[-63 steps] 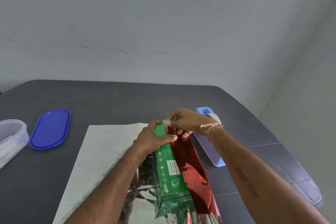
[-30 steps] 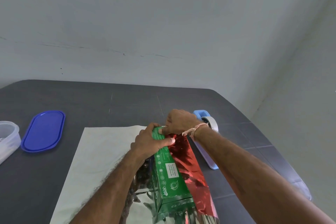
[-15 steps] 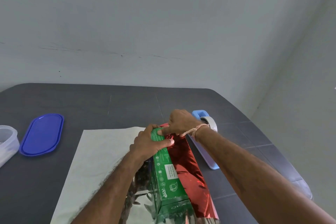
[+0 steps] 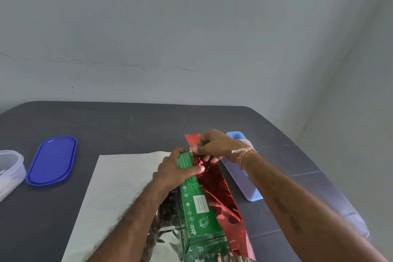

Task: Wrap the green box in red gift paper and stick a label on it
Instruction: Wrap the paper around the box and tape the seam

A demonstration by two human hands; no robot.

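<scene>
Box [image 4: 200, 217], judged light and stiff, lies lengthwise on the paper [image 4: 221, 198]; left hand [image 4: 176, 173] curls round its far end, thumb on top, and just beyond, right hand [image 4: 214, 144] pinches the paper's far edge, judged thin, slippery, crease-prone, best held at its margins.

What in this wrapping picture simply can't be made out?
All head view.
- green box: far end under the left hand; near end cut by the bottom edge.
- blue tape dispenser: middle behind the right hand and forearm.
- clear container: cut by the left edge, contents blurred.
- pale bit beside the red paper the right hand pinches: too small to tell tape from label.
</scene>
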